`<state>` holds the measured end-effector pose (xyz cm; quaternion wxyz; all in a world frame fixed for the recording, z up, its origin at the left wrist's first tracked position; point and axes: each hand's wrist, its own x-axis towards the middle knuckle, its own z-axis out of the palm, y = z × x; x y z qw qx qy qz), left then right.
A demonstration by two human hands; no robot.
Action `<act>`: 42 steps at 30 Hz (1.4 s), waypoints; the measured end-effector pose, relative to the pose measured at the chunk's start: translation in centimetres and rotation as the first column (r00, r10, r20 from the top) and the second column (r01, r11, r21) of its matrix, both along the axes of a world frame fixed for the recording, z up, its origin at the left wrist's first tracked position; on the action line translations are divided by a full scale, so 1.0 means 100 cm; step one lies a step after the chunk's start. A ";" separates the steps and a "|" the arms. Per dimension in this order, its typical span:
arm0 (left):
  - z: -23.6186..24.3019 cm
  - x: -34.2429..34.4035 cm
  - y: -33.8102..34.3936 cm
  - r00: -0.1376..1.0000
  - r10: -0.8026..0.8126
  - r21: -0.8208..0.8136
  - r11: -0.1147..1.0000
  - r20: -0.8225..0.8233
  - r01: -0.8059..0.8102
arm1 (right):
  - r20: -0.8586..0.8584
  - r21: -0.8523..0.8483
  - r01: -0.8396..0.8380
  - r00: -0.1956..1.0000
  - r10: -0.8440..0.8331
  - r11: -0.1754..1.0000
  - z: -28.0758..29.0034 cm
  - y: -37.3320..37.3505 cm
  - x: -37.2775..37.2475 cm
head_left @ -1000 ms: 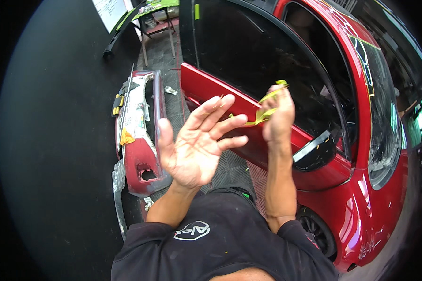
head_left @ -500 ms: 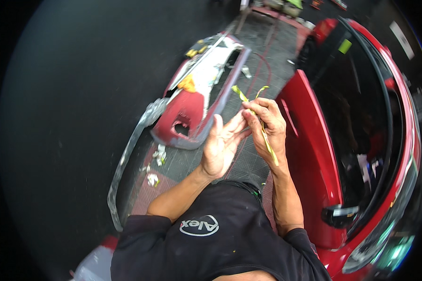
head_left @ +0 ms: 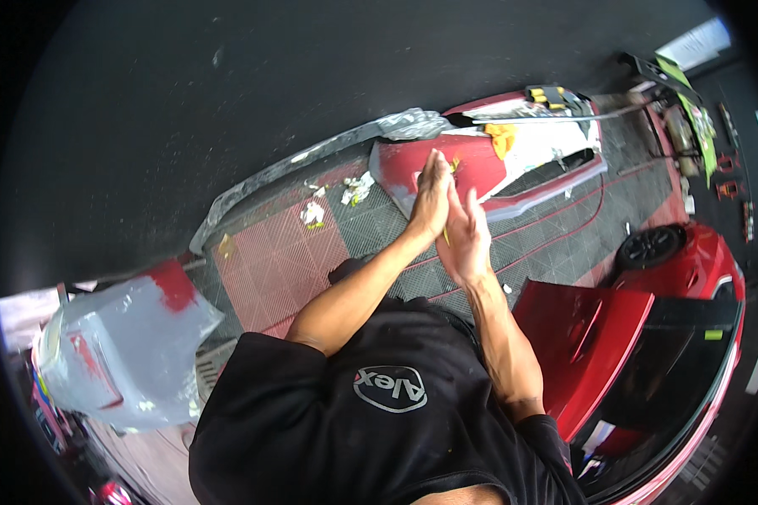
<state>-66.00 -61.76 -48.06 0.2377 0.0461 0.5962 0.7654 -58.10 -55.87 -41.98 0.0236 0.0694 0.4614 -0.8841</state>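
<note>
In front of my chest my left hand (head_left: 431, 195) and my right hand (head_left: 468, 240) are pressed palm to palm, fingers stretched out. A thin strip of yellow tape (head_left: 455, 164) is held between them. Its bits show beside the fingertips and near the heel of the palms; the middle is hidden. Beyond the hands lies a red and grey car bumper (head_left: 396, 164) on the floor, with an orange cloth (head_left: 501, 139) on it.
A long grey trim piece (head_left: 286, 160) runs beside the bumper. Crumpled paper scraps (head_left: 358, 188) litter the tiled floor. At right stands a red car with its door (head_left: 585, 332) open. A grey-primed panel (head_left: 143, 337) is at the left. A red hose (head_left: 556, 237) crosses the floor.
My view has turned, so the bumper now lies across the upper right. The left hand has come against the right one, and the tape, pinched in my right fingers before, is between both palms.
</note>
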 end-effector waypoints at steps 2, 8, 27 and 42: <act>-0.015 0.014 -0.010 0.974 -0.014 -0.220 0.975 -0.226 -0.037 | 0.128 -0.140 0.047 0.991 -0.029 0.989 -0.020 -0.002 -0.035; -0.027 0.011 -0.047 0.961 -0.055 -0.171 0.985 -0.270 0.008 | 0.434 -0.157 0.218 0.891 -0.130 0.963 -0.093 -0.012 -0.131; -0.154 -0.124 -0.204 0.798 0.547 -0.330 0.824 0.253 -0.460 | 0.398 -0.118 0.176 0.910 -0.116 0.977 -0.106 -0.071 -0.168; -0.034 -0.069 -0.171 0.900 0.198 0.333 0.881 0.388 -0.337 | 0.284 0.470 -0.298 0.942 0.178 0.831 -0.126 -0.156 -0.192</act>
